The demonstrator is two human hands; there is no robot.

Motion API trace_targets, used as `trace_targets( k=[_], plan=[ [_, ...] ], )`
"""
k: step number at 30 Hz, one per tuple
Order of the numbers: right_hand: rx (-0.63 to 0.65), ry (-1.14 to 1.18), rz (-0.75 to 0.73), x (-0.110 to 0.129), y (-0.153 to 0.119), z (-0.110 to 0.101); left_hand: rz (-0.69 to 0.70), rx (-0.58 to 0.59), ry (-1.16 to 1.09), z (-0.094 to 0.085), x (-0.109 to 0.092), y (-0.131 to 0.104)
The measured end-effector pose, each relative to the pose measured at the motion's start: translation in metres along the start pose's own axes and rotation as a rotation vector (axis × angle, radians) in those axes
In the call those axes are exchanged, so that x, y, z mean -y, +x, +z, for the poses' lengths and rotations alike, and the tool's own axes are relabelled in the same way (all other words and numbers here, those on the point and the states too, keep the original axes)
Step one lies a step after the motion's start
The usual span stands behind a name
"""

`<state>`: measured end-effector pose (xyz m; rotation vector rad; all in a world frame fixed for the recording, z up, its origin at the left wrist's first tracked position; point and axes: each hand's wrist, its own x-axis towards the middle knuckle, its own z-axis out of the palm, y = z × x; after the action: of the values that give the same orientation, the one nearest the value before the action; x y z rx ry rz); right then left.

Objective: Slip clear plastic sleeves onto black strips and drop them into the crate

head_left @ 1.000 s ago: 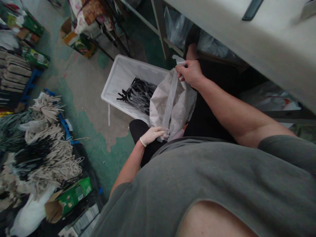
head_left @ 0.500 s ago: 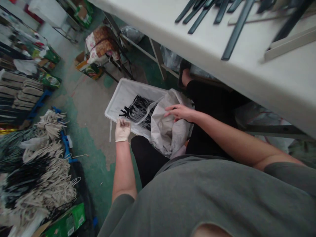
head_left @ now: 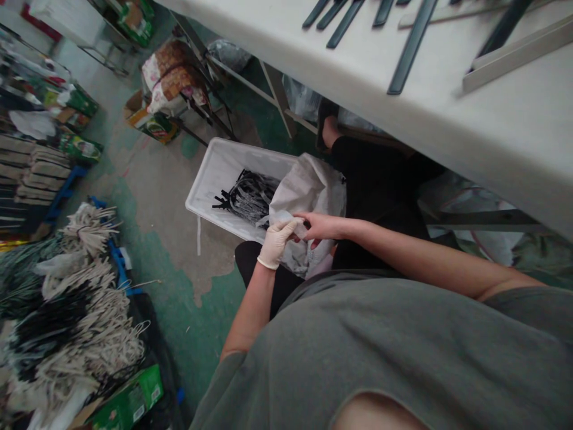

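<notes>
the left hand (head_left: 278,240), in a pale glove, has its fingers pinched together on a translucent strip (head_left: 281,217). the bare right hand (head_left: 322,226) meets it at the fingertips, thumb and fingers curled; whether they grip the strip too, i cannot tell. the strip is at the hands, above a pale sack (head_left: 308,182) that is bunched over the near end of a white bin (head_left: 201,182) and between the person's knees. black straps (head_left: 253,196) lie in the bin, partly covered by the sack. ahead and to the right stands a white table (head_left: 452,125) with dark strips (head_left: 412,48) on it. beyond the bin are a cushioned chair (head_left: 174,74) and a carton (head_left: 156,126); bundled cords (head_left: 96,310) lie on the left.
</notes>
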<state>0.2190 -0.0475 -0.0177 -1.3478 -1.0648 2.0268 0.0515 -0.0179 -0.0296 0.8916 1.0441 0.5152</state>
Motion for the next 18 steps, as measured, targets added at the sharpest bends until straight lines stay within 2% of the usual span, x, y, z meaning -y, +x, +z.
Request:
trace_targets(
  k=[5, 9, 11, 13, 15, 16, 18],
  plan=[
    [-0.1, -0.285, -0.034, -0.003, 0.0, 0.004, -0.015, 0.037, 0.184, -0.006, -0.004, -0.005],
    [-0.037, -0.458, -0.071, 0.001, -0.005, 0.006, 0.025, 0.067, 0.313, -0.001, -0.003, -0.011],
    [-0.031, -0.633, -0.143, 0.004, -0.01, 0.004, 0.053, 0.014, 0.293, 0.0, -0.002, -0.012],
    [-0.114, -0.868, -0.177, 0.008, -0.02, -0.001, 0.069, -0.077, 0.209, -0.003, -0.003, -0.011],
    [-0.226, -1.039, -0.129, 0.011, -0.035, -0.008, 0.084, -0.182, 0.056, -0.01, -0.005, -0.007],
    [-0.251, -1.054, -0.087, 0.011, -0.044, -0.013, 0.087, -0.232, -0.035, -0.013, -0.007, -0.006],
    [-0.236, -0.936, -0.027, 0.011, -0.064, -0.022, 0.067, -0.319, -0.218, -0.018, -0.011, -0.002]
  ],
)
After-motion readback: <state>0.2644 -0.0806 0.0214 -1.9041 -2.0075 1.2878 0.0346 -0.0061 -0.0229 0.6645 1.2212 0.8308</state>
